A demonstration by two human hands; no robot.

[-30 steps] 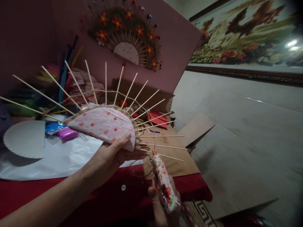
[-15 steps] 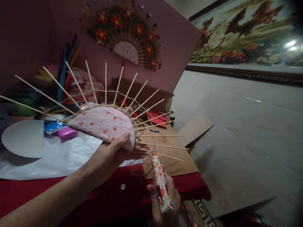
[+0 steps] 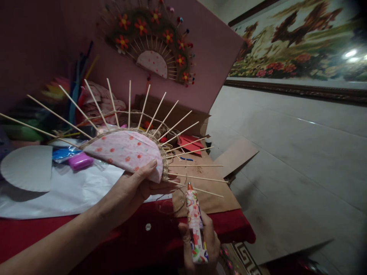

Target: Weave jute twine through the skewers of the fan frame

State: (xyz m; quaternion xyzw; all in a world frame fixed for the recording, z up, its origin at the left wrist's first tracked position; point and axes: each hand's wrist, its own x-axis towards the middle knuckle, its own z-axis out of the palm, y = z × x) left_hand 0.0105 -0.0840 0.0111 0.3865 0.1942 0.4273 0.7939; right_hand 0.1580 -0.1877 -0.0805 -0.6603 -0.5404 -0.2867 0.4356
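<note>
A half-round piece (image 3: 123,151) covered in pink cloth with red spots is held up by my left hand (image 3: 137,187), thumb on its front at the lower right corner. Thin wooden sticks (image 3: 147,106) fan out from its curved edge, which is wrapped in brown twine (image 3: 165,168). My right hand (image 3: 200,240) is closed round a glue gun (image 3: 195,225) with a colourful pattern. The gun's orange tip points up, near the lowest sticks at the right. A loose strand of twine hangs by the tip.
White half disc (image 3: 27,168), blue packet (image 3: 64,153) and purple packet (image 3: 80,161) lie at the left. Red paper (image 3: 190,144) rests on brown cardboard (image 3: 212,198). A finished flowered fan (image 3: 151,46) hangs on the pink wall; a framed picture (image 3: 298,46) hangs at right.
The glue gun in my right hand has moved slightly down and right. The upper left sticks have tilted or shifted slightly lower, while my left hand keeps its hold.
</note>
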